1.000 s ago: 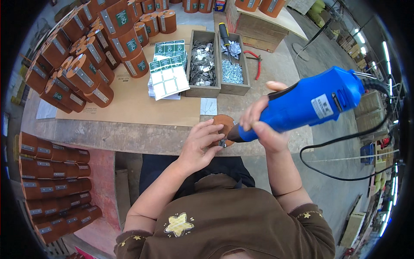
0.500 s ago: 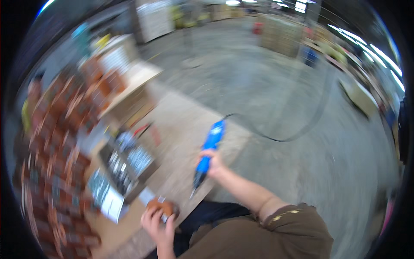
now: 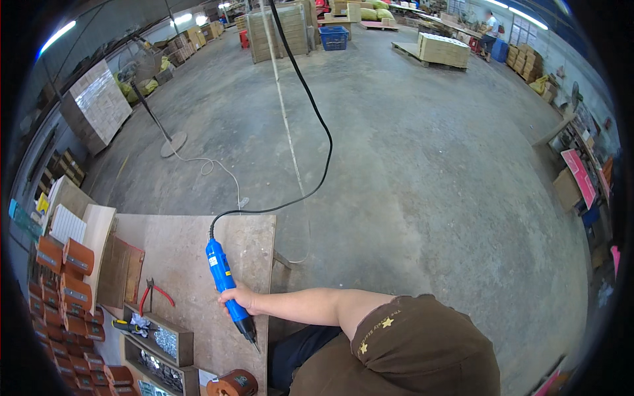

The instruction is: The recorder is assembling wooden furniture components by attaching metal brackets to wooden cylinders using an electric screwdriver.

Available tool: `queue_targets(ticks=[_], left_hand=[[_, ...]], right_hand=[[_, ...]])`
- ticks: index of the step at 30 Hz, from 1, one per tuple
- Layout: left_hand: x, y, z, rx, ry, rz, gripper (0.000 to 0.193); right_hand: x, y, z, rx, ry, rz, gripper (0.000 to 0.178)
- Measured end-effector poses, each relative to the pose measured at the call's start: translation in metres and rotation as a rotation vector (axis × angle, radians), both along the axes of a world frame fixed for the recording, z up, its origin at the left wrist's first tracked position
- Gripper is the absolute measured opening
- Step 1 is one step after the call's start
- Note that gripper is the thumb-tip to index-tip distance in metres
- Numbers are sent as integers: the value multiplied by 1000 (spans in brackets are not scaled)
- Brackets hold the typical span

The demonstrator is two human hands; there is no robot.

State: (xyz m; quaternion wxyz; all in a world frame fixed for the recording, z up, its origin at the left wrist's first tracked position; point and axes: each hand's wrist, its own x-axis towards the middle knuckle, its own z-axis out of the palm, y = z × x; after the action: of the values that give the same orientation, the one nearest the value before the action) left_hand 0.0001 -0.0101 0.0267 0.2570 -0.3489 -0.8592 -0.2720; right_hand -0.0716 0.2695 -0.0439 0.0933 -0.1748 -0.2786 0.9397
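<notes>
A blue electric screwdriver point(image 3: 220, 267) is gripped in my right hand point(image 3: 238, 296), the fingers wrapped round its body. Its black nose and thin bit point down toward the table's front edge, and a black cord leaves its top end. Below the bit, a rounded reddish-brown piece point(image 3: 232, 384) with a small metal plate rests at the bottom of the picture, partly cut off. My left hand is out of the picture. To the left of the screwdriver, a wooden box point(image 3: 187, 353) holds small shiny metal parts in its compartments.
Red-handled pliers point(image 3: 154, 297) and a yellow-and-black screwdriver point(image 3: 125, 325) lie on the wooden table point(image 3: 188, 247). Many similar brown pieces point(image 3: 77, 290) are stacked at the left. The black cord point(image 3: 328, 145) hangs over the concrete floor. A pedestal fan point(image 3: 174, 142) stands farther off.
The view has swung to the right, showing more floor. My left hand, which was on the brown piece, has gone out of the picture. My right hand keeps hold of the electric screwdriver.
</notes>
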Motion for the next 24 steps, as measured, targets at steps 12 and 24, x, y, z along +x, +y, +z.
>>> queue_targets(ticks=[12, 24], left_hand=[[-11, 16, -8, 106, -147, 183, 35], [-27, -34, 46, -300, -305, 43, 33]], right_hand=[[-8, -10, -26, -38, -52, 104, 16], [-9, -2, -16, 54, 59, 87, 45]])
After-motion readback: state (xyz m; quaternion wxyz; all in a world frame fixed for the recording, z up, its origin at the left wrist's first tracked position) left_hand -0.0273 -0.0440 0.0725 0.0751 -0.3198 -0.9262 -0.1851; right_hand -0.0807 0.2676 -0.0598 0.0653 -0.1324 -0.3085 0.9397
